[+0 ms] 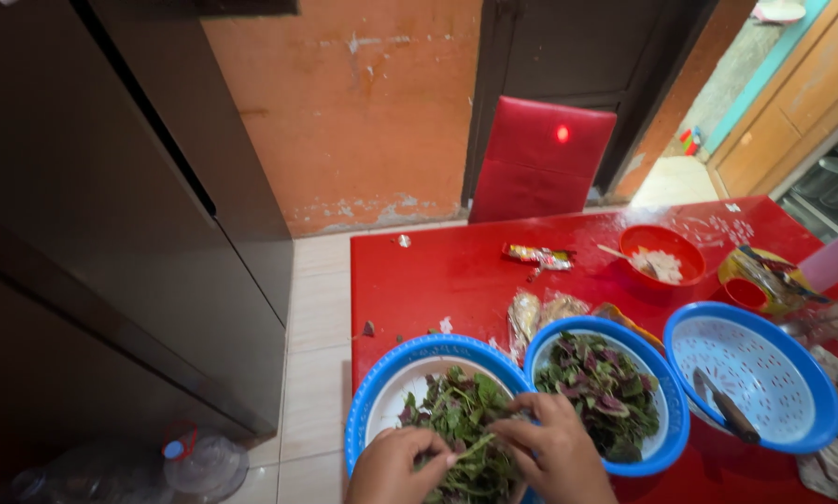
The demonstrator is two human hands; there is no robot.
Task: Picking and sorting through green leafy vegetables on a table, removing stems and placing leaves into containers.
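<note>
Both hands worked in the nearest colander [374, 392], a blue one with a white inner bowl, at the near left edge of the red table [437, 271]. The left hand [395, 467] pinched a green stem among the greens [461, 411] heaped there. The right hand [554, 453] lay just beside it, fingers curled into the same heap and gripping leaves.

The greens looked light, soft and limp, with thin stems and purple-tinged leaves that would likely bruise or tear if squeezed. The stems seemed the firmer part, so a pinch low on a stem would probably hold better than a grab at the leaves.

Just right of that colander stood a second colander [673, 411], also holding leaves. Farther right, a third colander [792, 411] held only a knife [725, 404]. At the far side of the table sat a red bowl [666, 245] with pale pieces and a spoon. A wrapper [538, 255] lay to its left. A red chair [540, 159] stood beyond the table against the orange wall.
</note>
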